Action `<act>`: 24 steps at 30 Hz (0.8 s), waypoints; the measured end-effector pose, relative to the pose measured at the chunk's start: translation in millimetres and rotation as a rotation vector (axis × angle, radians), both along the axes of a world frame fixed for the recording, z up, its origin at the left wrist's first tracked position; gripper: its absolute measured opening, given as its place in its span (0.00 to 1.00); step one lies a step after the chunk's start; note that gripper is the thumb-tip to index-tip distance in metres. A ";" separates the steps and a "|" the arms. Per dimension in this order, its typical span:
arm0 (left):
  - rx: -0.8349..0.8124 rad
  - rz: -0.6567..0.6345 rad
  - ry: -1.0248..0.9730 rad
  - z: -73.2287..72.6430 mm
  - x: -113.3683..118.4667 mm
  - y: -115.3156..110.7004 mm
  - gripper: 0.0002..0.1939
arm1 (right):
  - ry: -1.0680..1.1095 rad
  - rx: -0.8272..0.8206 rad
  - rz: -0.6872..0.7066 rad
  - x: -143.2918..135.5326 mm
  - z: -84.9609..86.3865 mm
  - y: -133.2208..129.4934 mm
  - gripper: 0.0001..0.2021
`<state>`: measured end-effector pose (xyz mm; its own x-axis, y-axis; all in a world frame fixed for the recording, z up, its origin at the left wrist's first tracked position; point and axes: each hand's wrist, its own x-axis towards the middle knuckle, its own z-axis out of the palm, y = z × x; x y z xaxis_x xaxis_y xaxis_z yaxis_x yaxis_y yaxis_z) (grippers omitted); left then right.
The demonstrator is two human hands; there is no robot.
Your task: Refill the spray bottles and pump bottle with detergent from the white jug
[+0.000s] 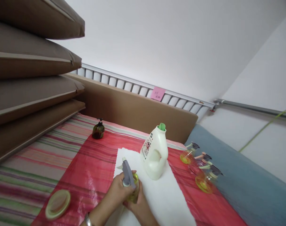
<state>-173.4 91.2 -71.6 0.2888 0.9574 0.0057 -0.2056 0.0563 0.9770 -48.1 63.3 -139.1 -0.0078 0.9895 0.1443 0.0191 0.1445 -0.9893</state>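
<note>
A small spray bottle (pixel 127 171) with a grey trigger head and yellow liquid is held between both hands, tilted over a white cloth (pixel 154 197). My left hand (pixel 118 190), with a silvery band at the wrist, is closed around the bottle's neck and trigger head. Around the clear body my right hand (pixel 141 202) is wrapped, its fingers partly hidden. Just beyond them a large white detergent jug (pixel 158 157) stands upright, something green in its mouth. I cannot tell whether the trigger head is fully seated.
More spray bottles (pixel 205 182) stand on the right, with yellow or pink contents. A dark pump bottle (pixel 98 130) is at the back left, a round pale lid or dish (pixel 58 204) at the front left. Stacked brown cushions (pixel 32 62) rise on the left; a brown panel (pixel 131 106) borders the back.
</note>
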 end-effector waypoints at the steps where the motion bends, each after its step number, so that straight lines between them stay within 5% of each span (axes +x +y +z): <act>1: 0.014 0.013 0.010 -0.4 1.4 0.0 0.24 | 0.001 0.003 0.049 1.6 5.5 0.4 0.42; 3: 0.056 0.053 0.032 -2.3 3.6 0.4 0.20 | -0.083 0.016 0.146 10.3 19.5 0.0 0.44; 5: 0.100 0.087 0.040 -5.9 5.2 1.6 0.18 | -0.264 0.047 0.104 27.1 37.2 -2.1 0.41; 9: 0.106 0.117 0.050 -15.2 8.6 5.3 0.16 | -0.397 0.073 -0.353 75.4 78.8 0.2 0.20; 13: 0.106 0.169 0.053 -18.6 11.6 7.9 0.15 | -0.309 0.077 -0.603 111.5 107.0 31.4 0.29; 18: 0.047 0.095 0.051 -16.3 9.0 9.7 0.17 | -0.286 -0.002 -0.616 121.6 101.4 77.8 0.25; 21: 0.048 0.098 0.026 -17.5 7.3 11.2 0.18 | -0.311 -0.058 -0.565 120.4 93.3 89.6 0.13; 24: 0.050 0.095 0.040 -20.0 6.9 12.8 0.19 | -0.314 -0.072 -0.519 119.9 97.7 92.9 0.11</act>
<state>-166.5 104.0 -91.6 0.1979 0.9792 0.0440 -0.1681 -0.0104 0.9857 71.7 156.2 -41.4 0.4466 0.8827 0.1462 0.3617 -0.0286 -0.9319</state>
